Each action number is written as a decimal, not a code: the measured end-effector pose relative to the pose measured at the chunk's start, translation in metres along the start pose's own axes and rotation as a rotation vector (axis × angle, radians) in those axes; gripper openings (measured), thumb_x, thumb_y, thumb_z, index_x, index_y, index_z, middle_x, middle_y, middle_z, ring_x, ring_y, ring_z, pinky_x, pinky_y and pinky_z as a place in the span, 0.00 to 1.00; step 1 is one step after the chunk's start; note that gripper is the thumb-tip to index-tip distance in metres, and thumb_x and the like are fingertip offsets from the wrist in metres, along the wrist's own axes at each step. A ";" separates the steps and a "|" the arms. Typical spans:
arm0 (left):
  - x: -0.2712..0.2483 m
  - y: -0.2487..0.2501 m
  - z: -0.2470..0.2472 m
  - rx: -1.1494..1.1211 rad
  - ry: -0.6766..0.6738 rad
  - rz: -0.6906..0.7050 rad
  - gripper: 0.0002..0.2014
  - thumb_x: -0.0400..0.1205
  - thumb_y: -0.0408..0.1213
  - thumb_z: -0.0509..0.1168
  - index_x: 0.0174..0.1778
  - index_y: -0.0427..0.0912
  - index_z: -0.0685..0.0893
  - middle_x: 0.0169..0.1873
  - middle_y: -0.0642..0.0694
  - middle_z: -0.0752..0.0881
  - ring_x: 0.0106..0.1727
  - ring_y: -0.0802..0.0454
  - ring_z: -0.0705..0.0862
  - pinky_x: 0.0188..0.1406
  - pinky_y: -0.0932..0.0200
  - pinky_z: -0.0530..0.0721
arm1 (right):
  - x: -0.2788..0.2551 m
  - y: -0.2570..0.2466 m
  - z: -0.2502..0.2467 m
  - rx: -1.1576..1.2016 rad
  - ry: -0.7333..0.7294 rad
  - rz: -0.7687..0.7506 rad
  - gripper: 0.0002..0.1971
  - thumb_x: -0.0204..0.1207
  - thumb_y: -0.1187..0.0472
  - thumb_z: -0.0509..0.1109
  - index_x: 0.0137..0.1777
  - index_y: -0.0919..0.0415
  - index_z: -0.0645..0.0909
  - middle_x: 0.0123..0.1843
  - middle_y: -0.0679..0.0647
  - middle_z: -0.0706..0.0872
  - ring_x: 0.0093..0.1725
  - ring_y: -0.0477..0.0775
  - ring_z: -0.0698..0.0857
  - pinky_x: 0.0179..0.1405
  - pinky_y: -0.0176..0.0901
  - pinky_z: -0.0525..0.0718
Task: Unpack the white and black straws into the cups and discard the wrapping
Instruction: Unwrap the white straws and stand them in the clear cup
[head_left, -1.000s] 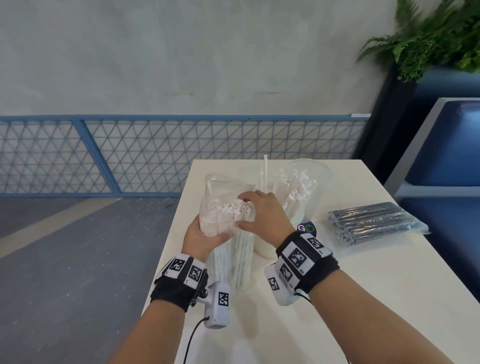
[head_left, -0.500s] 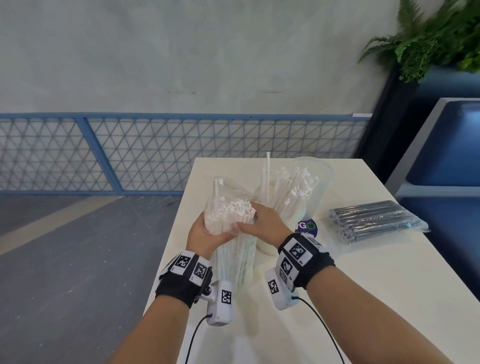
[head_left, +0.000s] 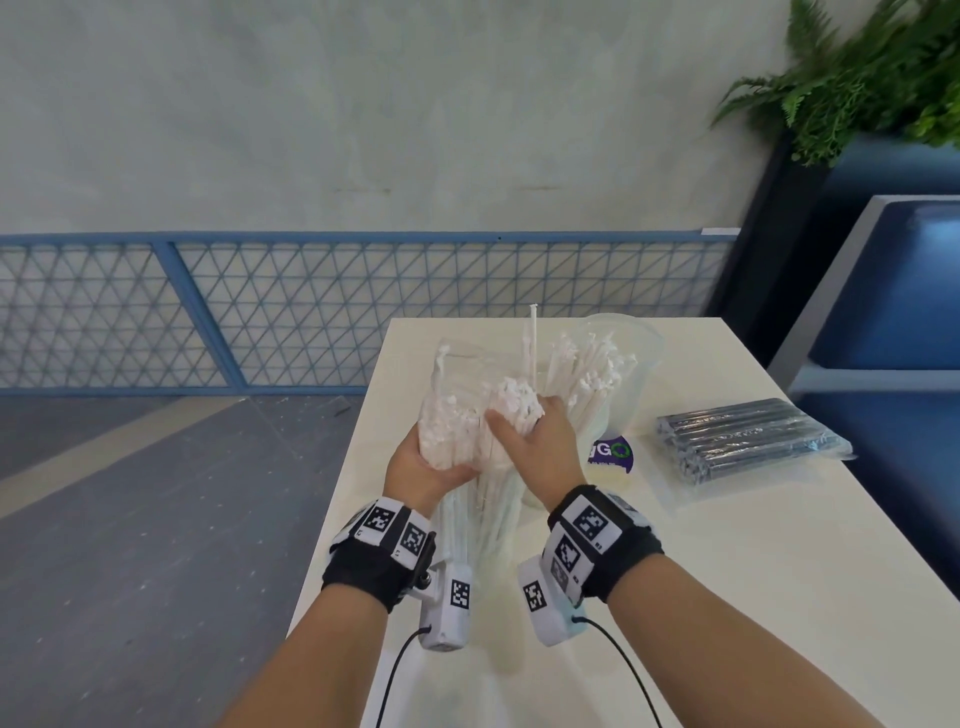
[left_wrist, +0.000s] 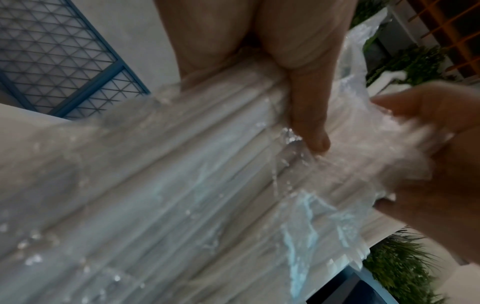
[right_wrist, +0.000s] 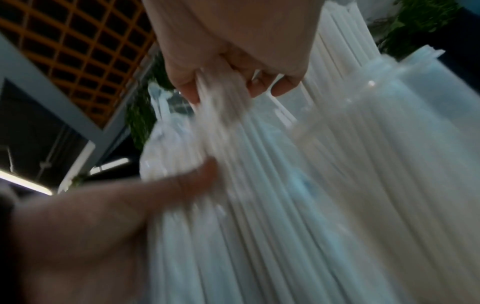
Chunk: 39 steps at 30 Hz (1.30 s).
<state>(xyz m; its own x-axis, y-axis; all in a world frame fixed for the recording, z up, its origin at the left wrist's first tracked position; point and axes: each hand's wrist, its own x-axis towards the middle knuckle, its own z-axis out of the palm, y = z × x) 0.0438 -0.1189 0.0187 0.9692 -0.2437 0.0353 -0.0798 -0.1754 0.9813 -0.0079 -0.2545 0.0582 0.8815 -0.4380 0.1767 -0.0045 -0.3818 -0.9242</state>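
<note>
Nearest the camera the white table (head_left: 727, 597) has plenty of bare top in front of and to the right of the wrists, but its left edge runs right under the left forearm, so floor drops away just beside that side. Left hand (head_left: 421, 467) is cupped up around the clear wrapping (head_left: 457, 364) with its fingers curled round the bag of white straws (head_left: 452, 431), holding it upright near that left edge. Right hand (head_left: 540, 447) comes in from the right, fingers pinching a bunch of straw tops at the bag's mouth. Just behind and touching-close on the right stands a clear cup (head_left: 623, 358) already stuffed with white straws. Off to the right, well apart, the black straws (head_left: 748, 441) lie flat in their sealed pack near the table's right edge. Beyond: blue mesh railing (head_left: 311, 312).
</note>
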 end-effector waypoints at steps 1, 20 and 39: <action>0.000 0.000 0.000 0.027 -0.001 0.000 0.31 0.64 0.31 0.80 0.62 0.43 0.78 0.53 0.49 0.85 0.57 0.51 0.82 0.55 0.58 0.80 | 0.001 -0.006 -0.002 0.033 0.021 -0.014 0.14 0.74 0.51 0.72 0.52 0.49 0.70 0.51 0.60 0.77 0.43 0.54 0.80 0.54 0.48 0.81; -0.007 0.015 0.002 -0.007 0.017 -0.072 0.21 0.68 0.28 0.75 0.52 0.51 0.80 0.41 0.55 0.86 0.45 0.52 0.85 0.34 0.69 0.81 | 0.007 -0.007 -0.031 0.339 -0.163 0.098 0.27 0.56 0.53 0.85 0.54 0.62 0.84 0.52 0.59 0.90 0.54 0.53 0.89 0.59 0.53 0.85; -0.007 0.023 0.002 0.088 0.039 -0.051 0.27 0.67 0.29 0.77 0.62 0.43 0.77 0.47 0.51 0.81 0.51 0.52 0.78 0.49 0.62 0.75 | 0.022 -0.031 -0.023 0.495 -0.005 0.113 0.19 0.62 0.59 0.81 0.49 0.68 0.84 0.47 0.57 0.89 0.49 0.53 0.88 0.51 0.50 0.85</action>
<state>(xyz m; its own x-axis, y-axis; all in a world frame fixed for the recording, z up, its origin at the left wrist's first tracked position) 0.0350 -0.1231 0.0410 0.9807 -0.1955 -0.0053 -0.0487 -0.2703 0.9615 0.0007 -0.2712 0.0984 0.8905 -0.4502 0.0661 0.1236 0.0996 -0.9873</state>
